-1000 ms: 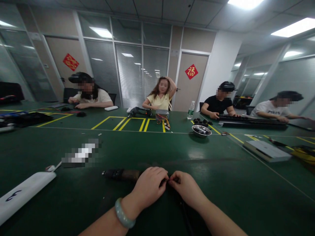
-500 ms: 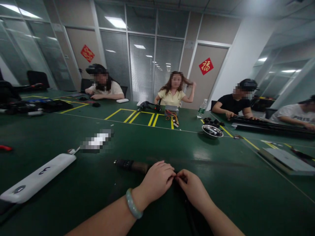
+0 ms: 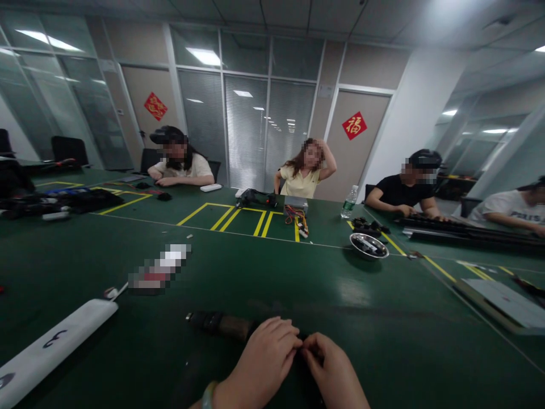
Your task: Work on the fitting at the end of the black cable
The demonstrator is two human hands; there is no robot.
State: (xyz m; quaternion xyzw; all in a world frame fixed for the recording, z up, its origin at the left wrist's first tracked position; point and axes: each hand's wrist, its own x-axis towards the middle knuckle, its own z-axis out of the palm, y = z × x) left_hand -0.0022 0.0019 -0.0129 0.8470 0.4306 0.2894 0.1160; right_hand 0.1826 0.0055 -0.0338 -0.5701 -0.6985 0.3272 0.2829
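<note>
A long dark thing with a black ribbed end, a brownish middle and a small shiny tip point(image 3: 232, 328) lies on the green table, pointing left. My left hand point(image 3: 266, 358) is closed over its right part, fingers curled together. A pale green bangle point(image 3: 208, 395) is round that wrist. My right hand point(image 3: 330, 366) is pinched shut, its fingertips meeting those of my left hand. Whatever sits between the fingertips is hidden or too small to tell. Below my hands, a black part runs toward the near edge.
To the left lies a white power strip point(image 3: 63, 341) with a blurred-out item point(image 3: 159, 270) beyond. Farther off are a metal bowl point(image 3: 369, 246), a bottle point(image 3: 349, 203), a grey box with coloured wires point(image 3: 296, 205) and a silver flat panel point(image 3: 506, 301). Several people sit across the table.
The view has tilted up, so the table and my hands appear lower. My hands keep the same closed pose. Across the table, a person's raised hand has moved to their head.
</note>
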